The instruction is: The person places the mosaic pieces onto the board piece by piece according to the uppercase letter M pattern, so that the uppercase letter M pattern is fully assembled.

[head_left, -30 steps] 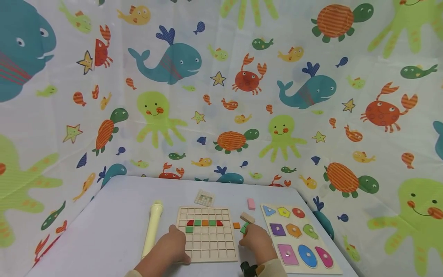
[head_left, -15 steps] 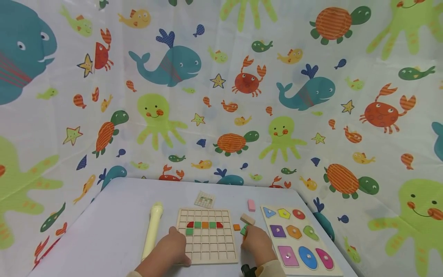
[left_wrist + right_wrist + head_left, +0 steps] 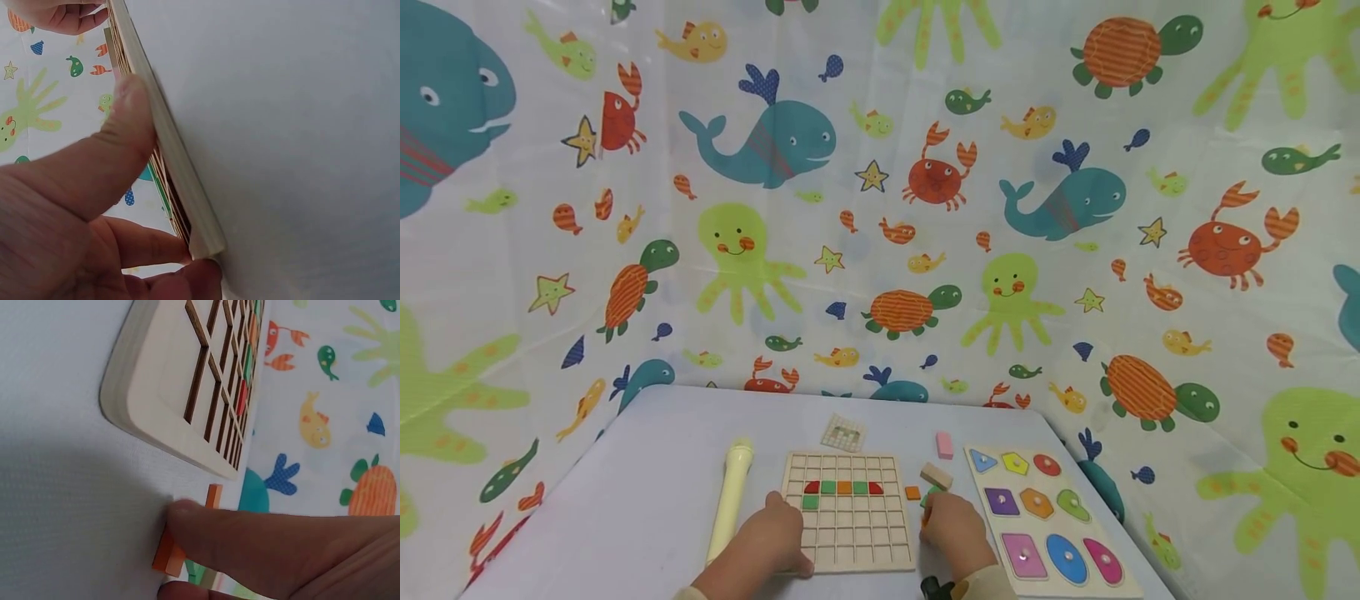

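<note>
A square wooden grid board lies flat on the table. Red, green and orange tiles sit in one of its upper rows, and a green tile is below that row's left end. My left hand grips the board's near left corner, its thumb along the near edge. To the right of the board, my right hand pinches an orange block by the table surface, thumb on its side. Green blocks are partly hidden behind that hand. Another orange block lies between hand and board.
A wooden block and a pink block lie farther back. A shape puzzle board is on the right, a pale yellow tube on the left. A small patterned card lies behind the grid board. A sea-animal curtain surrounds the table.
My right hand has shifted slightly left among the loose blocks, and the orange block shows more at its fingertips. The left hand stays on the board's corner.
</note>
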`<move>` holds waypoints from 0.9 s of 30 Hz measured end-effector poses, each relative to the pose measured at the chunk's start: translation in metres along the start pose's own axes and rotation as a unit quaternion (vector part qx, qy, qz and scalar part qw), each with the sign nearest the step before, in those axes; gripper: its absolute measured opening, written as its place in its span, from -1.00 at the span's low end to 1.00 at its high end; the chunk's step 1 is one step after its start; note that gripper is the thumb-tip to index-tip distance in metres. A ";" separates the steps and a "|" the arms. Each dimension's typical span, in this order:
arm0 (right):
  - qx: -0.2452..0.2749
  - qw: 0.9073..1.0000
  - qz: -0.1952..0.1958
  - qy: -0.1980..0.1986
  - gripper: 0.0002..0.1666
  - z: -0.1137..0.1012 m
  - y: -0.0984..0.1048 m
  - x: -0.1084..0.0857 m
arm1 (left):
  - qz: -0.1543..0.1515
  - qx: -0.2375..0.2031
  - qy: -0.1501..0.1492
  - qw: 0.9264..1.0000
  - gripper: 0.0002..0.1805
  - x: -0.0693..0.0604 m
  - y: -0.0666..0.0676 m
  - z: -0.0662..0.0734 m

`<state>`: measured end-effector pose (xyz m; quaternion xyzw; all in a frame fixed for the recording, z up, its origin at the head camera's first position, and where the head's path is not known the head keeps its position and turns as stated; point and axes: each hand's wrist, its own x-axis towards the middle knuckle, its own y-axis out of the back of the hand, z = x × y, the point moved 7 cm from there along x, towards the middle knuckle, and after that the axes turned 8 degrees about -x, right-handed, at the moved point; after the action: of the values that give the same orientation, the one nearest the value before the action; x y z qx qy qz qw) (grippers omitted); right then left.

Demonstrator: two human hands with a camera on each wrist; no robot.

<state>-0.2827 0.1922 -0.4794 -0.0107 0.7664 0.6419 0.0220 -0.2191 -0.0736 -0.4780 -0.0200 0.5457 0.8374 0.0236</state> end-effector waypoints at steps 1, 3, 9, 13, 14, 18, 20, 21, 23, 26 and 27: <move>-0.002 1.000 -0.003 -0.001 -0.68 0.000 -0.001 -0.001 | -0.003 -0.002 0.001 1.000 -0.14 -0.001 -0.001 0.000; -0.003 1.000 -0.008 0.000 -0.66 0.000 -0.004 -0.002 | -0.006 -0.002 0.002 1.000 -0.14 -0.002 -0.002 0.000; -0.001 1.000 -0.015 0.009 -0.71 -0.002 -0.006 -0.003 | -0.008 0.003 0.002 1.000 -0.13 -0.002 -0.006 -0.002; 0.006 1.000 -0.014 0.014 -0.72 -0.001 -0.007 -0.003 | -0.009 0.004 0.002 1.000 -0.11 -0.001 -0.007 -0.003; 0.008 1.000 -0.014 0.014 -0.71 0.000 -0.007 -0.003 | -0.011 0.004 0.003 1.000 -0.10 -0.001 -0.006 -0.003; 0.003 1.000 -0.006 0.019 -0.70 -0.002 -0.007 -0.002 | -0.014 0.007 0.009 1.000 -0.08 -0.003 -0.003 -0.001; 0.005 1.000 -0.001 0.024 -0.71 -0.003 -0.005 -0.002 | -0.009 0.010 0.006 1.000 -0.08 -0.003 -0.001 0.000; 0.005 1.000 0.003 0.027 -0.70 -0.004 -0.003 -0.002 | -0.005 0.011 0.002 1.000 -0.10 -0.003 0.001 0.001; 0.007 0.999 0.006 0.033 -0.70 -0.005 -0.001 -0.001 | -0.001 0.013 -0.002 1.000 -0.12 -0.003 0.003 0.004; 0.013 0.999 0.005 0.041 -0.73 -0.006 0.001 -0.001 | -0.005 0.010 0.001 1.000 -0.12 -0.003 0.003 0.004; 0.018 0.999 0.004 0.045 -0.75 -0.007 0.001 -0.001 | -0.008 0.009 0.003 1.000 -0.12 -0.003 0.003 0.004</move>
<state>-0.2818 0.1859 -0.4773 -0.0361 0.7781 0.6270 -0.0148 -0.2160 -0.0710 -0.4736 -0.0265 0.5528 0.8323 0.0294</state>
